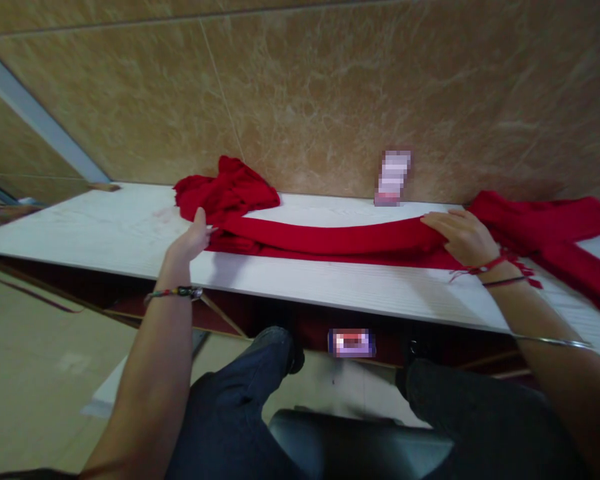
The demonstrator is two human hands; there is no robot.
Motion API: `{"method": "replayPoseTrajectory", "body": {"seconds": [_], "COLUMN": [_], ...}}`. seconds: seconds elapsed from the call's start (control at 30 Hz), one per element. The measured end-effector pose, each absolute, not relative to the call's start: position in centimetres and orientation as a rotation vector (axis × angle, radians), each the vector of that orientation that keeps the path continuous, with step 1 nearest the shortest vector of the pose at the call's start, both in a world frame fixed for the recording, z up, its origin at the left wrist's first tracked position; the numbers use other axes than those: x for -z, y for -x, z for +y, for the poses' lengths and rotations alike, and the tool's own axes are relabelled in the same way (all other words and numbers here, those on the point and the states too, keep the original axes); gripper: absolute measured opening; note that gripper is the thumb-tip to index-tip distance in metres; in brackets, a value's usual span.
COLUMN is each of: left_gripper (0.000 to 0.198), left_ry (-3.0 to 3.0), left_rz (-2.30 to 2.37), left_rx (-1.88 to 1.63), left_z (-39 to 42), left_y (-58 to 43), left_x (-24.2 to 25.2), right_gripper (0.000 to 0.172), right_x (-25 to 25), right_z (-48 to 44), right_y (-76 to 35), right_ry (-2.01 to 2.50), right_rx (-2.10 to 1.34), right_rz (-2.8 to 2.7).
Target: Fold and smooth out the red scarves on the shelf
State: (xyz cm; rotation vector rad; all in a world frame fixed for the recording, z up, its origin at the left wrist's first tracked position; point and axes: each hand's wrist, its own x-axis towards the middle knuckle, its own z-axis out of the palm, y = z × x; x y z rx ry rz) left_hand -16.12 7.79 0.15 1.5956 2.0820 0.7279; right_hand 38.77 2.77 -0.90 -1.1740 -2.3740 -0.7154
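A long red scarf [330,238] lies stretched across a white table [130,233], bunched in a heap at the back left and spilling off toward the right. My left hand [190,241] rests against the scarf's left part, fingers tucked at its folded edge, thumb up. My right hand [460,237] lies on top of the scarf further right, fingers curled over the fold and pressing it down. Both wrists wear bracelets.
A tan marble wall stands right behind the table. A small blurred object [393,177] leans against the wall at the back. My knees in dark trousers sit under the table's front edge. Pale floor lies to the left.
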Motion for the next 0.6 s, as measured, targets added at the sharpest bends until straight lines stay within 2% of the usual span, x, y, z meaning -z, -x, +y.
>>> {"method": "replayPoseTrajectory", "body": {"seconds": [0.13, 0.2, 0.27, 0.37, 0.6], "left_gripper": [0.072, 0.079, 0.077, 0.071, 0.081], "left_ry": [-1.555, -1.640, -1.704, -1.706, -1.770], "left_rz": [2.072, 2.122, 2.165, 2.207, 2.306], "left_rx": [-0.740, -0.593, -0.429, -0.334, -0.179], "left_z": [8.2, 8.5, 8.8, 9.2, 10.9], "left_y": [15.6, 15.2, 14.7, 14.1, 14.9], "left_x": [-0.2, -0.1, 0.0, 0.1, 1.4], "right_gripper": [0.056, 0.055, 0.055, 0.057, 0.056], "right_x": [2.6, 3.7, 4.2, 3.7, 3.7], "right_z": [1.6, 1.2, 0.7, 0.1, 0.0], "right_y": [-42.6, -43.8, -44.5, -45.2, -46.0], "right_ry": [1.313, 1.388, 1.437, 1.468, 1.539], "right_rx": [0.690, 0.647, 0.625, 0.629, 0.588], "right_rz": [-2.413, -2.457, -2.465, -2.417, -2.330]}}
